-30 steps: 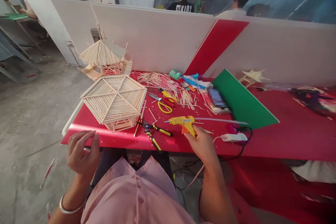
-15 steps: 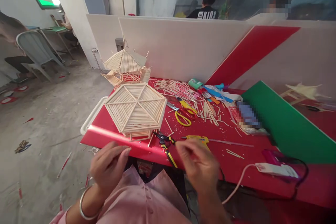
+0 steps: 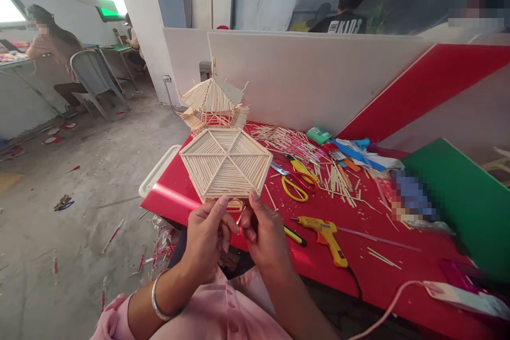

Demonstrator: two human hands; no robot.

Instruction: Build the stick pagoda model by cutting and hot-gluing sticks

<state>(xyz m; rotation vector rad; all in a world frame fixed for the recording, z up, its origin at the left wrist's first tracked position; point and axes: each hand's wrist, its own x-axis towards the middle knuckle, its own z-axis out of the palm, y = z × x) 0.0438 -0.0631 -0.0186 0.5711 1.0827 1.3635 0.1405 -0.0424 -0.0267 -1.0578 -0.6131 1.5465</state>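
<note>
A hexagonal model made of thin wooden sticks [image 3: 227, 167] rests near the left end of the red table, its flat top split into triangular sections. At its near edge, my left hand [image 3: 207, 231] is closed, thumb on the rim and fingers curled below. My right hand [image 3: 268, 234] grips the same edge a little to the right, also thumb uppermost. The fingers partly hide the lower stick frame. Behind stands a stick pavilion [image 3: 213, 95] with a pointed roof. Yellow-and-black pliers [image 3: 295, 236] lie partly hidden beside my right hand.
A yellow glue gun [image 3: 324, 234] lies right of my hands, its cord running off the table [image 3: 358, 255]. Beyond are yellow-handled scissors [image 3: 295, 188], loose sticks [image 3: 340, 186] and a green board [image 3: 458, 196]. A white partition [image 3: 279, 79] borders the back. Other people sit farther away.
Both hands have come from apart, in front of the table, to the near edge of the hexagonal stick model and closed there. The camera view has turned left.
</note>
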